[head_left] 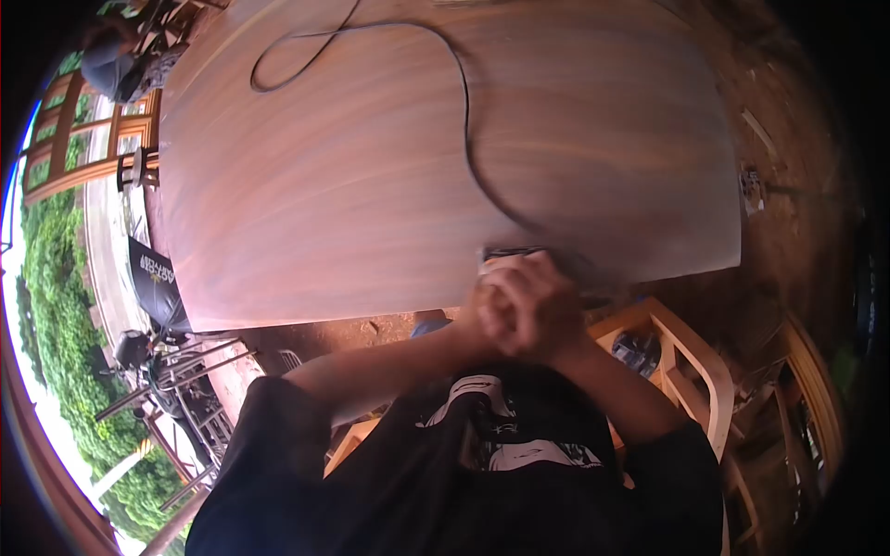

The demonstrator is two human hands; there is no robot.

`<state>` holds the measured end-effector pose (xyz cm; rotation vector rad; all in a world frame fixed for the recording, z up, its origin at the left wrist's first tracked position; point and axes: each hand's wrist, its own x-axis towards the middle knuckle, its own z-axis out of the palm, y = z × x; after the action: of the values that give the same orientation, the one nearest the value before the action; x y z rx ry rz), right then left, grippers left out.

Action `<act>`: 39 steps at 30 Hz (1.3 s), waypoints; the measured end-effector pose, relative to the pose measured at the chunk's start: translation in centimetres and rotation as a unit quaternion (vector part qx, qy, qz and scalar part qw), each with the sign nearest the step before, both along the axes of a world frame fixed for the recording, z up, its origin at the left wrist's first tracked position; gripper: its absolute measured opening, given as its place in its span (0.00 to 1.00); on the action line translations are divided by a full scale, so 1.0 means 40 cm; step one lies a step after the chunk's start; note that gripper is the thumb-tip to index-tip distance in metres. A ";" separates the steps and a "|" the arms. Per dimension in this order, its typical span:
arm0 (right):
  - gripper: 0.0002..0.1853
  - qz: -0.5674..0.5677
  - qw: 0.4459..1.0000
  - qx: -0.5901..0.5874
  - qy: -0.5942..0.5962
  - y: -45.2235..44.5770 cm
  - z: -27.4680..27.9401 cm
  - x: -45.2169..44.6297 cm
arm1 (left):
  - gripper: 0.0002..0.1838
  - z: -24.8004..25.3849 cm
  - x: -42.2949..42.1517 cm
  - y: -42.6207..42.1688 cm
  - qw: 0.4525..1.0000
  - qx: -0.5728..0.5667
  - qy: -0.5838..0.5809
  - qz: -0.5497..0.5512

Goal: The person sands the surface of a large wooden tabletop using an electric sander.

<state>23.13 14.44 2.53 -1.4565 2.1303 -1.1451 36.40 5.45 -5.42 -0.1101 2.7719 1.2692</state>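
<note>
A corded power sander (505, 251) rests on the near edge of a large reddish-brown wooden board, mostly covered by my hands; only its dark front edge shows. My left hand (491, 310) is closed at the sander, its fingers partly hidden. Pressed against it, my right hand (538, 298) is closed over the same tool, slightly blurred. From the tool a black cord (466, 120) runs across the wooden board (324, 204) and loops at the far left. Pale swirl marks cover the board's surface.
Wooden frame pieces (695, 352) stand close at my right, below the board's edge. To the left are metal-framed items (190, 380), a black umbrella-like cloth (156, 283) and wooden window frames (79, 171). Another person (111, 69) is at the far left. Scraps lie on the ground at right.
</note>
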 end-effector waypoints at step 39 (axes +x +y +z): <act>0.15 0.442 0.896 -0.019 0.035 -1.056 0.009 1.028 | 0.21 0.170 1.030 -0.789 0.869 -0.044 0.111 0.480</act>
<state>64.25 -27.80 2.89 -2.1492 1.1784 -0.7632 77.61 -26.09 1.37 -1.6090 3.0238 1.3223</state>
